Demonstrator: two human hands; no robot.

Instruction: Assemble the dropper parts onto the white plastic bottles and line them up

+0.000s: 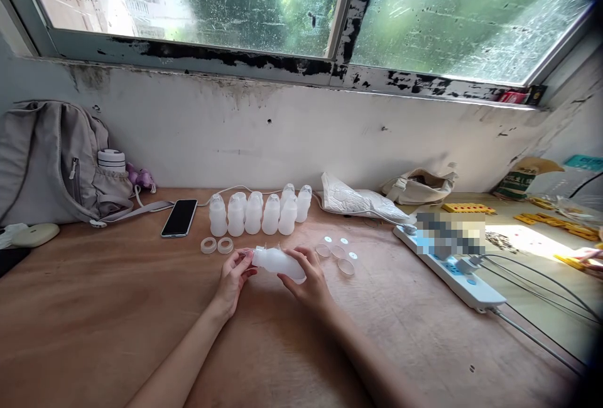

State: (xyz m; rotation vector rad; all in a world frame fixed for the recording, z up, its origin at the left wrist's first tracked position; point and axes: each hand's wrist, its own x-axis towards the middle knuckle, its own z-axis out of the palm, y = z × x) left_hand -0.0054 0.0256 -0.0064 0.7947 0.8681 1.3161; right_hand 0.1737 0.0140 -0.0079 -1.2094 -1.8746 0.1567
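Bottle, one, frosted white (279, 262) — held on its side in front of the standing bottles, neck toward the left; whether it touches the counter (141, 332) cannot be told.

Left hand (232, 279): fingers pinching the bottle's neck end.
Right hand (309, 277): thumb and fingers curved around the wider end, grasping it.

Standing bottles (253, 216), frosted white: clustered upright, beyond the hands.
White rings (225, 251), two: lying side by side, near the left hand.
Clear round pieces (345, 267), three, thin: flat, to the right of the right hand.
White discs (353, 256), three, small: beside the clear pieces.

Phone (179, 218), one: screen up, left of the standing bottles.
Power strip (452, 279), one, white — at right, plugs inserted.
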